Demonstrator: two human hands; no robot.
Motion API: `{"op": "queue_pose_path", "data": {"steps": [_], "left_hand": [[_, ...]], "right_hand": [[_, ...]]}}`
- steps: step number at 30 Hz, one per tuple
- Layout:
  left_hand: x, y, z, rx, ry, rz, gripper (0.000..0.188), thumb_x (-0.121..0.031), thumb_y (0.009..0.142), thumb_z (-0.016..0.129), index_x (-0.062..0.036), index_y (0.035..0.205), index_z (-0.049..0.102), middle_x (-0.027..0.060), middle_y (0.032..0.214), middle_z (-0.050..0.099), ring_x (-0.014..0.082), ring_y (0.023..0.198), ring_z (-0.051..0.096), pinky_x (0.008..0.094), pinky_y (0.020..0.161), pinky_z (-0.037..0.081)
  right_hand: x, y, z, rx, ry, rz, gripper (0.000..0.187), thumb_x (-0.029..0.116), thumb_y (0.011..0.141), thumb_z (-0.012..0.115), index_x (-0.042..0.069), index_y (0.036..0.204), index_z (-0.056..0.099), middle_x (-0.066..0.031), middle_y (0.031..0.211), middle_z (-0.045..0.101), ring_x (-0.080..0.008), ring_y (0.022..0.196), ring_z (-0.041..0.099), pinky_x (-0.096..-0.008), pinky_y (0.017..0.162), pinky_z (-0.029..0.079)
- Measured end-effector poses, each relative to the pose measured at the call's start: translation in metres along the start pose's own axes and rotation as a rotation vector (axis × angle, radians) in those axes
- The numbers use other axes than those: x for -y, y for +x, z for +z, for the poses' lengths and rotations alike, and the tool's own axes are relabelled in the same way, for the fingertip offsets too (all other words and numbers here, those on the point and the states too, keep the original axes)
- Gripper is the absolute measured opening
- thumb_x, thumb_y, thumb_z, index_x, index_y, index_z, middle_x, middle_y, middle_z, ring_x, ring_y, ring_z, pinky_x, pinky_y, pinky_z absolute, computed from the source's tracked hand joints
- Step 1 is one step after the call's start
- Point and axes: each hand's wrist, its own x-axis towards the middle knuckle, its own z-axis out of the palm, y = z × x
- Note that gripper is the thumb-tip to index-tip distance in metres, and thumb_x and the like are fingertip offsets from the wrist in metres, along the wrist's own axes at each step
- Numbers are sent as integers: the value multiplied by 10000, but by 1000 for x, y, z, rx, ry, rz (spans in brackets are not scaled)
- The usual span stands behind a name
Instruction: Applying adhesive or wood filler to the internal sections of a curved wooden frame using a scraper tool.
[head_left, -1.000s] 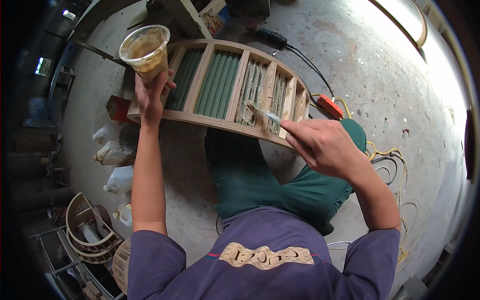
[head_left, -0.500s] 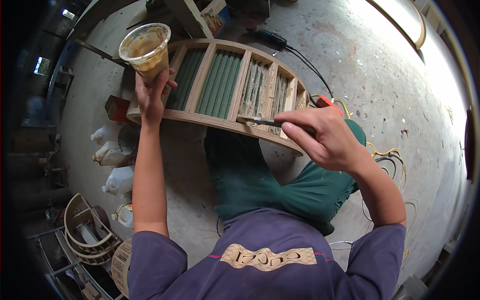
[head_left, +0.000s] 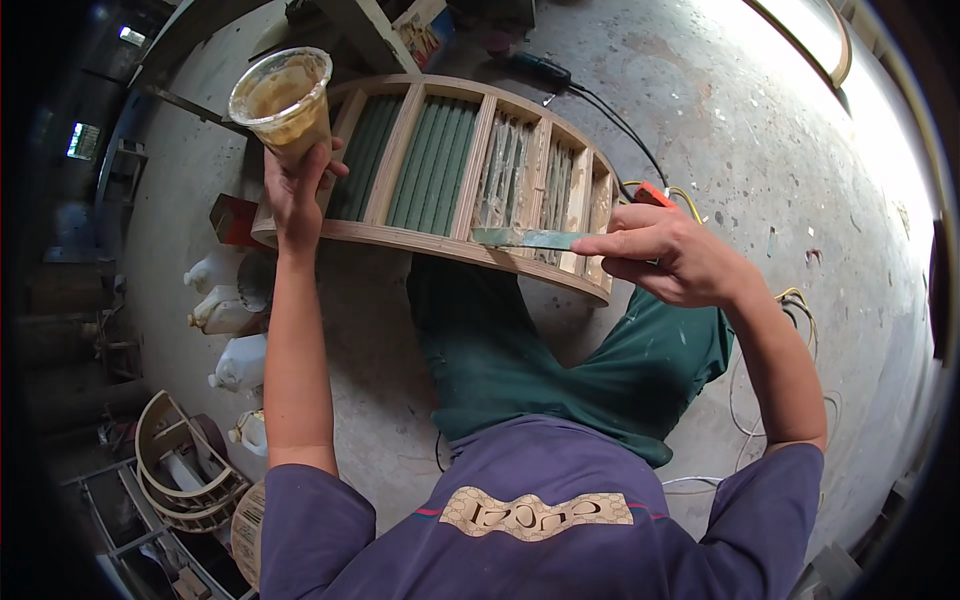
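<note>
A clear plastic cup (head_left: 290, 105) smeared inside with tan paste is in my left hand (head_left: 294, 195), its fingers wrapped round the lower part above the left end of a curved wooden frame (head_left: 455, 247). My right hand (head_left: 675, 255) is closed on a flat, greenish spatula-like strip (head_left: 525, 238), index finger stretched along it. The strip's far end lies over the frame's near rail. Green slats (head_left: 435, 165) fill the bays at the left; the slats (head_left: 505, 175) in the bays toward the right carry pale, wet-looking smears.
Several whitish jugs (head_left: 238, 362) stand on the floor at the left, by a round wooden frame (head_left: 190, 490). A power tool (head_left: 540, 70) with a black cord lies beyond the frame. Yellow and pale cables (head_left: 795, 297) trail at the right.
My right hand has moved a little right and down and turned the strip so its broad green face shows. My left hand and the cup have shifted slightly left.
</note>
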Motion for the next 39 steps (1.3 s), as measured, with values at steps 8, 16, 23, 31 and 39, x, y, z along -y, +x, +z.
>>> {"op": "queue_pose_path", "data": {"steps": [8, 16, 23, 31, 39], "left_hand": [[-1, -2, -3, -1, 10, -5, 514, -327, 983, 695, -54, 1368, 492, 77, 1075, 715, 93, 752, 669, 202, 634, 423], [-2, -1, -2, 6, 15, -29, 476, -311, 994, 678, -46, 1346, 496, 83, 1077, 709, 110, 754, 670, 218, 647, 434], [-2, -1, -2, 7, 53, -3, 472, -321, 1002, 667, -42, 1340, 494, 81, 1070, 706, 107, 752, 671, 218, 648, 435], [-2, -2, -4, 2, 58, 6, 458, -314, 1004, 662, -38, 1332, 499, 84, 1068, 707, 105, 753, 671, 221, 656, 439], [-5, -2, -1, 1, 33, -6, 470, -317, 995, 671, -41, 1337, 504, 80, 1064, 709, 104, 753, 671, 220, 655, 436]], "right_hand": [[-10, -1, -33, 52, -150, -102, 420, 20, 920, 696, 144, 1322, 691, -112, 769, 566, -308, 744, 576, -425, 720, 467], [17, -1, 1, 7, -308, -88, 316, 99, 946, 694, 33, 1255, 673, -117, 796, 621, -294, 732, 642, -422, 663, 518], [24, 12, -6, -173, -168, 102, 215, 140, 982, 652, 10, 1138, 721, -164, 867, 724, -338, 773, 688, -409, 700, 533], [31, 25, -9, -164, 6, 174, 225, 156, 977, 651, -23, 1087, 733, -186, 789, 698, -289, 675, 668, -361, 635, 508], [10, 34, -4, -246, -168, -74, 231, 173, 975, 661, -23, 1076, 734, -169, 794, 689, -263, 659, 633, -332, 631, 504]]}}
